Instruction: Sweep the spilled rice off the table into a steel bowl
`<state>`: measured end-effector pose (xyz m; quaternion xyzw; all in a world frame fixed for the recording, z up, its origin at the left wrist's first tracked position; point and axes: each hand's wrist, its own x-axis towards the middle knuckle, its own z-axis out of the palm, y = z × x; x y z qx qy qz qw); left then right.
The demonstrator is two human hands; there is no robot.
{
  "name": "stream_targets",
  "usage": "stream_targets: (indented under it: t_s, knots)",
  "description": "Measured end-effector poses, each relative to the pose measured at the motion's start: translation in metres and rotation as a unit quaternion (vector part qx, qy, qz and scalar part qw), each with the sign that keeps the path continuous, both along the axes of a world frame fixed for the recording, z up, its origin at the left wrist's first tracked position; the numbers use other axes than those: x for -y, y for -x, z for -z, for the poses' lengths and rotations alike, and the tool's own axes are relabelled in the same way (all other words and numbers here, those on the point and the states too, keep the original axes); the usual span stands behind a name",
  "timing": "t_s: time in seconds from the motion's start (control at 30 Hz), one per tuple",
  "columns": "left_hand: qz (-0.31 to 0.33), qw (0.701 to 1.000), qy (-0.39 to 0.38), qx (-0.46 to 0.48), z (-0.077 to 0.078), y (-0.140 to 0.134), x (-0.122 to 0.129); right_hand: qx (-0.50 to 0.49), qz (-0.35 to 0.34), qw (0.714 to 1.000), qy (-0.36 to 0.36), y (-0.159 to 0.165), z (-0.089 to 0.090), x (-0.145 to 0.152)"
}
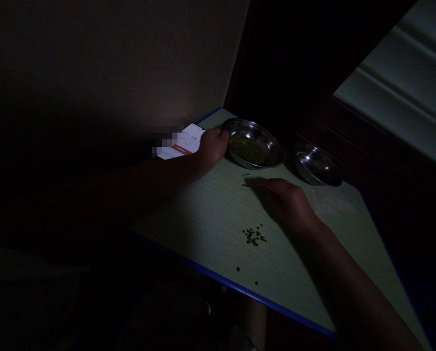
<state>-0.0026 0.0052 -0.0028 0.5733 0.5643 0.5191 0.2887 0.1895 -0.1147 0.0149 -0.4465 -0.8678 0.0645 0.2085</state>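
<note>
My left hand [213, 146] is closed on the near left rim of a steel bowl [272, 139]. Small green beans [247, 148], which look like mung beans, cover much of its bottom. Just in front of the bowl, my right hand [289, 197] is closed on a thin pointed tool [247, 185], its tip low over the tabletop. Most of the tool is hidden by the fingers, and its kind is unclear in the dim light. A few beans [246, 174] lie by the tip. Nearer me is a loose cluster of beans [253, 236].
A second steel bowl [315, 165] stands at the right rear of the pale, blue-edged table [210, 219]. A lit phone [183, 144] lies left of my left hand. Two stray beans [238, 269] sit near the front edge. A wall [188, 58] rises behind on the left.
</note>
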Motion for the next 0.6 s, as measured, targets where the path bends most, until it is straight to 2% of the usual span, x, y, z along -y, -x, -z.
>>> stream_targets:
  t_s: [0.2,0.43,0.6]
  knots:
    - [-0.002,1.000,-0.004,0.011,0.000,-0.001,0.002,0.019,-0.012,1.000,0.019,-0.006,-0.007,0.020]
    - [-0.005,1.000,0.007,-0.023,0.000,0.000,-0.001,0.013,0.004,1.000,-0.008,0.012,-0.008,0.003]
    - [-0.009,1.000,0.002,-0.015,0.000,-0.001,0.000,0.027,-0.024,0.999,0.021,0.016,-0.005,0.007]
